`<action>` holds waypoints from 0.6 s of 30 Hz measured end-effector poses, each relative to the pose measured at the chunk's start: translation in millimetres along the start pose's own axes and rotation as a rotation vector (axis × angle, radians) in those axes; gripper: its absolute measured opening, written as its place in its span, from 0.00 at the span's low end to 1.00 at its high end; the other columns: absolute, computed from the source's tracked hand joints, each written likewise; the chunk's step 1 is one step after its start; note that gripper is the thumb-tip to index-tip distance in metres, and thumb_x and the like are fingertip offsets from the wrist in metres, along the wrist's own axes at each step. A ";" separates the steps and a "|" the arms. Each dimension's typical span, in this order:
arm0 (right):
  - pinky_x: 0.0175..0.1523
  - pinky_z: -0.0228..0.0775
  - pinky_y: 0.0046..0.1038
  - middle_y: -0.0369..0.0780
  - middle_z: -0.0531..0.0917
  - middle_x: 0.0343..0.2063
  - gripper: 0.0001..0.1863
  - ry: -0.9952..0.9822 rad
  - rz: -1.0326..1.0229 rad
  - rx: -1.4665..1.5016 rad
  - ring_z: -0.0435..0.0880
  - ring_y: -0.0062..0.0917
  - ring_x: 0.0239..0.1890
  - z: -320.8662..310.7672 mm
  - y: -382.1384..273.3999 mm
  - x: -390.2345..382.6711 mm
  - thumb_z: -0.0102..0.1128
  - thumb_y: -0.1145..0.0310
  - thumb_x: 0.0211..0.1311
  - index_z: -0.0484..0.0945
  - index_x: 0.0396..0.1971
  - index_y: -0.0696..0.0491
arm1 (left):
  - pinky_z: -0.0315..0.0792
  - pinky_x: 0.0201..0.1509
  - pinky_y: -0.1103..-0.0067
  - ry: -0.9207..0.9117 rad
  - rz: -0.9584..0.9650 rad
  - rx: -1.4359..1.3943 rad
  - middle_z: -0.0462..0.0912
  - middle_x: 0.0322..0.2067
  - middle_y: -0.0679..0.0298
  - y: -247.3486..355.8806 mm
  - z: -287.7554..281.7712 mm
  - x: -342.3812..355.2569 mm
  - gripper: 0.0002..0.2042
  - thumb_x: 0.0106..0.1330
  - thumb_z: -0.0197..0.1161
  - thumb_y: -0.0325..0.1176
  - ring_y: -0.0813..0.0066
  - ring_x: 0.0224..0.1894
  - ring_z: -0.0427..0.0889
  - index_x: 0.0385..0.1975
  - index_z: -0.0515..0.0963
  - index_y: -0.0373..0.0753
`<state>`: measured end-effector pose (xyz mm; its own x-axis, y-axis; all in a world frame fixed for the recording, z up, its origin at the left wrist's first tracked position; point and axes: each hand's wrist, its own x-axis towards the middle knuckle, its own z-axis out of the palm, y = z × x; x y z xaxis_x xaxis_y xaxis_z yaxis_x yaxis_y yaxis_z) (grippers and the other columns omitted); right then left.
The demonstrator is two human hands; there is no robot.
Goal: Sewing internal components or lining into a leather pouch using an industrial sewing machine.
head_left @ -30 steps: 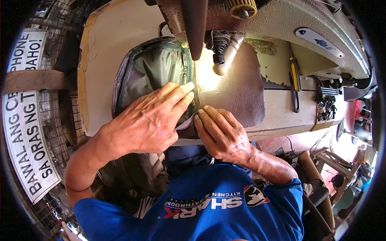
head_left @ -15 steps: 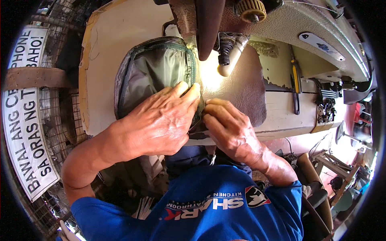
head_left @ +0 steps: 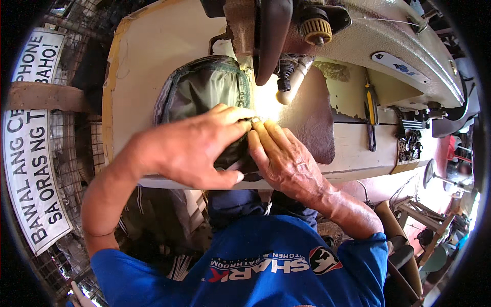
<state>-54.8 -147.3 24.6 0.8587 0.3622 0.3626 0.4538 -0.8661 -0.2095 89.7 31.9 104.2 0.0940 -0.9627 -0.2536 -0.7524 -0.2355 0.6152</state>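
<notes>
A pouch with shiny olive-green lining and zipper edging (head_left: 202, 92) lies beside a brown leather piece (head_left: 314, 128) at the sewing machine needle area. My left hand (head_left: 197, 148) reaches over the pouch, thumb spread toward the near edge and bent fingertips on its right seam. My right hand (head_left: 286, 163) lies with its fingers extended and close together, fingertips pressing on that seam near the left fingertips. The seam's detail under the fingertips is hidden. A lit cylindrical lamp (head_left: 294, 87) shines on the leather.
The machine's arm (head_left: 388, 41) overhangs the bed (head_left: 130, 61). A yellow-and-black screwdriver (head_left: 371, 110) and metal parts (head_left: 409, 148) lie at the right. Wire mesh with a white sign (head_left: 30, 189) stands on the left. A wooden frame (head_left: 429, 220) is at lower right.
My left thumb has swung away from the fingers toward the near edge. My right hand has moved up along the seam, its fingers now straighter. The machine sits slightly lower in view.
</notes>
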 end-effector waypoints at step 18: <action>0.57 0.74 0.37 0.55 0.81 0.50 0.23 0.002 -0.088 -0.121 0.80 0.41 0.54 9.8 4.9 0.1 0.56 0.63 0.54 0.75 0.47 0.61 | 0.80 0.54 0.74 0.522 0.285 0.669 0.80 0.42 0.62 -56.2 19.5 24.7 0.14 0.53 0.62 0.26 0.66 0.47 0.80 0.41 0.81 0.33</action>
<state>-50.1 -148.2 14.7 0.8164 0.4381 0.3763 0.4952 -0.8663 -0.0658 121.7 24.0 48.8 0.0067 -0.9492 0.3147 -1.0000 -0.0080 -0.0029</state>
